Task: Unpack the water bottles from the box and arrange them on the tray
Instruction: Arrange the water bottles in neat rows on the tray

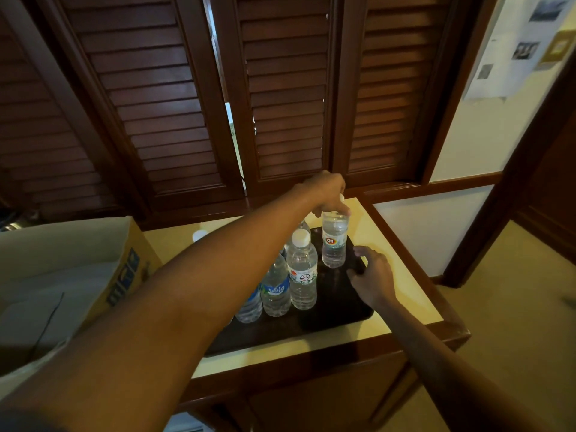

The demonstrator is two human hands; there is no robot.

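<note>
A dark tray lies on the pale counter top. My left hand reaches across and grips the top of a clear bottle with an orange-marked label, held upright at the tray's far right corner. My right hand rests on the tray's right edge, fingers curled over the rim. Several other water bottles stand on the tray to the left: a white-capped one, a blue-labelled one, and others partly hidden by my left forearm. The cardboard box stands open at the left.
Brown louvred shutters rise right behind the counter. The counter has a dark wooden edge and drops off at the right to the floor. A white cap shows beyond my left arm near the box.
</note>
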